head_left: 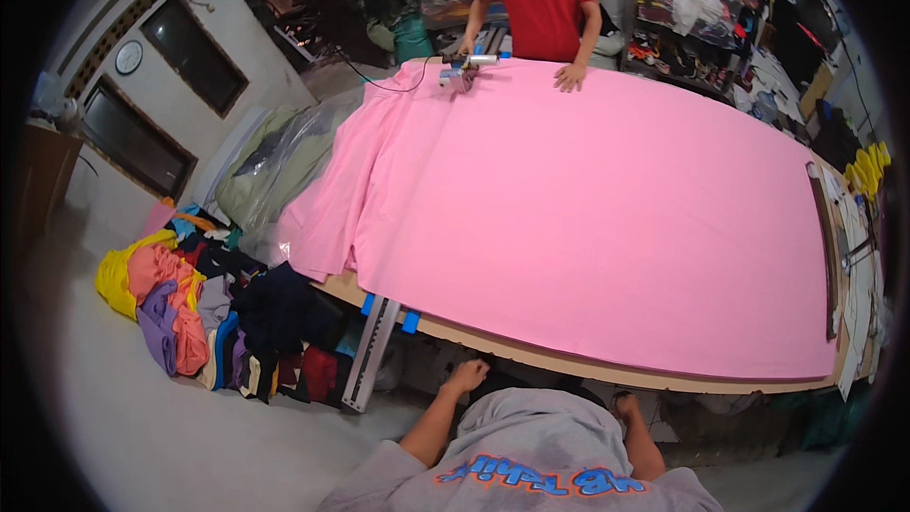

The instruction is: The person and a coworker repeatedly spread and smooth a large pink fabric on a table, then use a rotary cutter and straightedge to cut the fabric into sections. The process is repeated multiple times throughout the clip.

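Head view: the fingers of the left hand (465, 376) are hanging bent just below the near edge of the surface (569, 360), and the fingers of the right hand (627, 405) are hanging curled close to the body; whether either set is holding anything I cannot tell. Between the hands, a grey shirt (540, 427) with blue and orange lettering is covering the wearer's torso.

Beyond the hands, pink fabric (607, 218) is lying spread over the surface, running smooth through the middle and right and bunching into folds toward the left end. A slotted metal rail (371, 356) is sticking out from the near edge, left of the left hand, with blue pieces (410, 321) flanking it. A dark strip (821, 251) is lying along the right end.

Across the surface, a co-worker in a red shirt (542, 5) is standing, pressing one hand (570, 77) on the fabric, while the other is reaching a corded machine (458, 79). Farther left, clear plastic (289, 156) is covering green cloth, and a mixed-colour heap of textiles (180, 303) is sitting on the floor.
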The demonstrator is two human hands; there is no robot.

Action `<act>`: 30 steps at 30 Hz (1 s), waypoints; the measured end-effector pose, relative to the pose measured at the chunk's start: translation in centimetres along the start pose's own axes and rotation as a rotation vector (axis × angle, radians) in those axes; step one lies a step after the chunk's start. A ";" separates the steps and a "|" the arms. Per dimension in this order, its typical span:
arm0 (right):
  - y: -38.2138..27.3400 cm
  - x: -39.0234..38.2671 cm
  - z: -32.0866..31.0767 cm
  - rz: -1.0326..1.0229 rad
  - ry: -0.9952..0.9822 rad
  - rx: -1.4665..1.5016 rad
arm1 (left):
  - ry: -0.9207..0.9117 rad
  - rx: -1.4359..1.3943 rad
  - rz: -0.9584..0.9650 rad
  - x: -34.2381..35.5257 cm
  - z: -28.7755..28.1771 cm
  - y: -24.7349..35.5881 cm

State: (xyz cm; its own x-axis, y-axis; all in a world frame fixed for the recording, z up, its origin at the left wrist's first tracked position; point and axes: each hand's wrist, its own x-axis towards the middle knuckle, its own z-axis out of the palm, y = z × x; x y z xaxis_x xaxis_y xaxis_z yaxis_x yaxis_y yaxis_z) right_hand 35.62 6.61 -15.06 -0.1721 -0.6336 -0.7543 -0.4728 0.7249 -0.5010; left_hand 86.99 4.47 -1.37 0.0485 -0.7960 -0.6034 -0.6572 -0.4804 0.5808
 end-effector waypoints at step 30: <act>-19.4 -7.3 16.2 0.076 -0.067 -0.142 | 0.881 -1.456 -0.464 -11.8 -22.7 -7.2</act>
State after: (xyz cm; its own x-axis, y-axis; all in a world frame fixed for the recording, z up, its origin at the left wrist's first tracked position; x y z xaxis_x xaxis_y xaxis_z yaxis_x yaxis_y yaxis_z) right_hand 60.04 1.56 -6.68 -0.1562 -0.5556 -0.8167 -0.5787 0.7215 -0.3801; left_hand 108.24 8.95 13.99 0.6966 -0.2190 -0.6833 0.6465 -0.2215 0.7301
